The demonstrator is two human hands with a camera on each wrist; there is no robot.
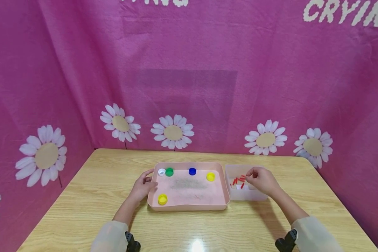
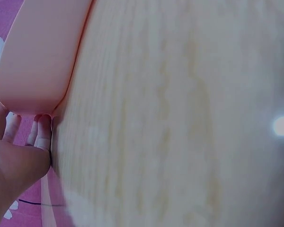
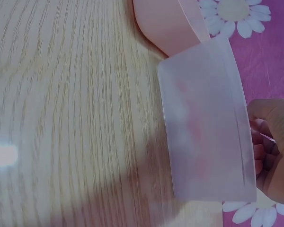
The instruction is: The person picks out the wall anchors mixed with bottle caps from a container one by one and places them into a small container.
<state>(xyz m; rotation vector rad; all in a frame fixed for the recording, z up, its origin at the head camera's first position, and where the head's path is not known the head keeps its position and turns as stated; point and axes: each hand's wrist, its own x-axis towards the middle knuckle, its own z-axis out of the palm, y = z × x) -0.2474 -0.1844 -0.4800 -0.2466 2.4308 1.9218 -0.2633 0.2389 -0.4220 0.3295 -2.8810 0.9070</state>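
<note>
My left hand [image 1: 142,186] grips the left edge of a pink tray [image 1: 189,208], with the thumb over the rim and the fingers at its outer wall. In the tray lie a white cap [image 1: 161,172], a green cap [image 1: 169,172], a blue cap [image 1: 192,171] and two yellow caps, one far right [image 1: 210,176] and one near left [image 1: 162,199]. Over a translucent box [image 1: 250,196], my right hand [image 1: 262,179] pinches a small red stick [image 1: 243,175] at its fingertips. Several red sticks [image 1: 242,186] lie inside the box. The box wall hides part of the right fingers in the right wrist view.
The box stands against the tray's right side on a wooden table [image 1: 82,206]. A pink cloth [image 1: 189,105] with daisies hangs behind the table and at both sides. A white piece [image 1: 239,187] lies in the box among the sticks.
</note>
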